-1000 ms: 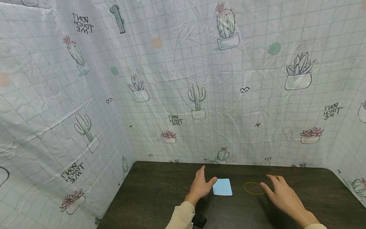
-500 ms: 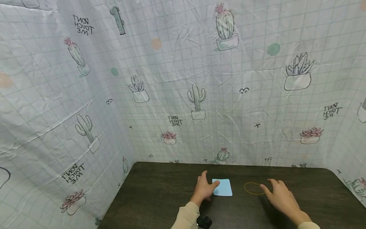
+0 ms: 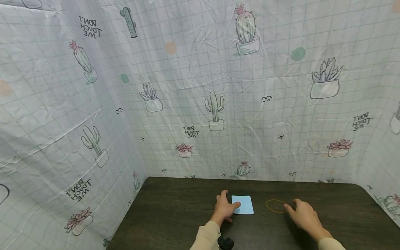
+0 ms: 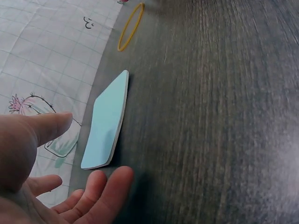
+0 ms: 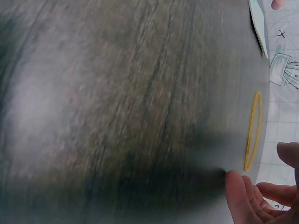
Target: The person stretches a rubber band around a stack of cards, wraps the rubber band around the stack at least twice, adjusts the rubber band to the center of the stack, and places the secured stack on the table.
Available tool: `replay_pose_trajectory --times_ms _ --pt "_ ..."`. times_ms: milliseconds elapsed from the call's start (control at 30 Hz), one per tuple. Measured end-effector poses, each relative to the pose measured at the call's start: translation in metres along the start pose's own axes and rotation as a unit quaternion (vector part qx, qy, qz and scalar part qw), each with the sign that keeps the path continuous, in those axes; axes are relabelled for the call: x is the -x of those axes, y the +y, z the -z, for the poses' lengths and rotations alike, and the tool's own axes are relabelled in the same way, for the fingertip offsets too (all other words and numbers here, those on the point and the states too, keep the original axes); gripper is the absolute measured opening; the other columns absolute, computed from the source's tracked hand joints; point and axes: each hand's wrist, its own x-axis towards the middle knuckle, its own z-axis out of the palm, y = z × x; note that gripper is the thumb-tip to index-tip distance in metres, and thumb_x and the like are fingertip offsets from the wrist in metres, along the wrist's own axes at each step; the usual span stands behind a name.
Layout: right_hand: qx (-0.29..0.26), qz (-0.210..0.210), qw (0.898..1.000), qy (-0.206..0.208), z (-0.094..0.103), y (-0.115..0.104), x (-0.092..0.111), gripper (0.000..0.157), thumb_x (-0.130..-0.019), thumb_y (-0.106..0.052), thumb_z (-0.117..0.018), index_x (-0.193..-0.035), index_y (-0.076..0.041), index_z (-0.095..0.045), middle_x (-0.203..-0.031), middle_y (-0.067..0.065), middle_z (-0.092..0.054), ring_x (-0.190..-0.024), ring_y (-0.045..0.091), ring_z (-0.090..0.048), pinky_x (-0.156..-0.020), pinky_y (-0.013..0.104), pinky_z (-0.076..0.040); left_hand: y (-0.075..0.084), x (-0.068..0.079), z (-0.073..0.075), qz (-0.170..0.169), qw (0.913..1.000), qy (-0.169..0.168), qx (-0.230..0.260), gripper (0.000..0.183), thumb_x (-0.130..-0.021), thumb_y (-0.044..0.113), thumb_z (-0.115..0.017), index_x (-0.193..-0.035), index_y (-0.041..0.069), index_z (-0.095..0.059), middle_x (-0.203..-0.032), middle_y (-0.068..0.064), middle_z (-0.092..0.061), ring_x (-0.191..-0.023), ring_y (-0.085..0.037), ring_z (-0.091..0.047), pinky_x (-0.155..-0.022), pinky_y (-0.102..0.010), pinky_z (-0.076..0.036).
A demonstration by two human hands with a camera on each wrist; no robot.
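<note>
A light-blue square pad [image 3: 243, 205] with rounded corners lies flat on the dark wooden table. At its left side is my left hand [image 3: 224, 208], thumb reaching over the pad's near-left edge in the head view. The left wrist view shows that hand's thumb and fingers [image 4: 117, 186] spread apart, with a gap to the pad [image 4: 107, 123]. To the right of the pad lies a thin yellow rubber band [image 3: 275, 210], stretched in a loose oval. My right hand [image 3: 303, 215] hovers at the band's right end, fingers loosely bent; whether a fingertip touches the band [image 5: 252, 133] is unclear.
The dark table [image 3: 175, 215] runs back to a white gridded curtain [image 3: 200, 69] printed with cacti, which also hangs along both sides. A black wrist camera [image 3: 225, 243] sits by the left sleeve.
My left hand has come right and toward the near side, its thumb now over the pad's edge. The right hand has shifted slightly lower beside the rubber band. Pad and band have stayed put.
</note>
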Motion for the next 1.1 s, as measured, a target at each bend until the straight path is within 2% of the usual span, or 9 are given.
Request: replay_pose_trajectory --times_ms 100,233,433,600,833,933,1100 --pt "-0.016 -0.010 1.000 -0.009 -0.003 0.001 -0.001 0.068 -0.103 -0.037 -0.056 -0.126 0.026 -0.043 -0.081 0.014 -0.064 -0.049 0.016 -0.061 -0.051 0.037 -0.053 0.000 -0.001 -0.003 0.003 1.0000 0.004 0.005 0.070 -0.083 0.017 -0.084 -0.141 0.006 -0.047 -0.126 -0.021 -0.045 -0.071 -0.030 -0.058 -0.035 -0.038 -0.050" --pt "-0.019 -0.022 0.999 -0.016 -0.003 0.001 -0.004 0.061 -0.102 -0.035 -0.058 -0.120 0.023 -0.049 -0.089 0.017 -0.065 -0.051 0.017 -0.062 -0.052 0.036 -0.053 0.001 0.000 -0.007 0.005 1.0000 0.007 0.001 0.068 -0.082 0.016 -0.084 -0.139 0.006 -0.049 -0.124 -0.020 -0.046 -0.066 -0.028 -0.055 -0.035 -0.037 -0.049" --pt "-0.019 -0.032 0.999 -0.015 -0.006 0.000 -0.008 0.053 -0.101 -0.029 -0.060 -0.117 0.021 -0.053 -0.085 0.013 -0.064 -0.051 0.018 -0.062 -0.050 0.034 -0.053 0.002 -0.001 -0.010 -0.004 0.9996 0.011 -0.026 0.065 -0.081 0.016 -0.085 -0.136 0.005 -0.052 -0.112 -0.016 -0.050 -0.066 -0.024 -0.055 -0.035 -0.035 -0.049" --pt "-0.016 -0.028 0.999 -0.010 -0.010 0.001 -0.009 0.044 -0.099 -0.024 -0.063 -0.110 0.018 -0.057 -0.078 0.009 -0.062 -0.049 0.018 -0.060 -0.048 0.034 -0.051 0.001 -0.005 -0.015 -0.006 0.9972 0.025 -0.070 0.066 -0.078 0.018 -0.087 -0.135 0.007 -0.055 -0.118 -0.017 -0.052 -0.064 -0.025 -0.053 -0.034 -0.033 -0.047" --pt "-0.018 -0.019 1.000 0.016 -0.013 -0.001 -0.009 0.035 -0.096 -0.019 -0.064 -0.105 0.015 -0.060 -0.074 0.007 -0.060 -0.045 0.017 -0.059 -0.046 0.034 -0.050 0.003 -0.008 -0.017 -0.002 0.9880 0.030 -0.151 0.075 -0.072 0.017 -0.092 -0.138 0.012 -0.057 -0.118 -0.016 -0.054 -0.071 -0.030 -0.056 -0.034 -0.031 -0.045" --pt "-0.015 -0.011 0.999 0.026 -0.014 -0.002 -0.009 0.033 -0.095 -0.018 -0.064 -0.103 0.014 -0.061 -0.073 0.007 -0.059 -0.043 0.016 -0.058 -0.045 0.033 -0.049 0.003 -0.008 -0.016 -0.005 0.9853 0.026 -0.169 0.072 -0.071 0.017 -0.093 -0.135 0.012 -0.060 -0.114 -0.014 -0.054 -0.072 -0.030 -0.055 -0.035 -0.031 -0.045" --pt "-0.009 -0.011 1.000 0.027 -0.014 -0.003 -0.009 0.029 -0.095 -0.017 -0.065 -0.099 0.011 -0.061 -0.073 0.009 -0.056 -0.044 0.017 -0.056 -0.045 0.034 -0.048 0.006 -0.006 -0.012 -0.004 0.9848 0.024 -0.172 0.063 -0.069 0.019 -0.094 -0.124 0.012 -0.065 -0.108 -0.010 -0.054 -0.068 -0.027 -0.052 -0.037 -0.033 -0.044"
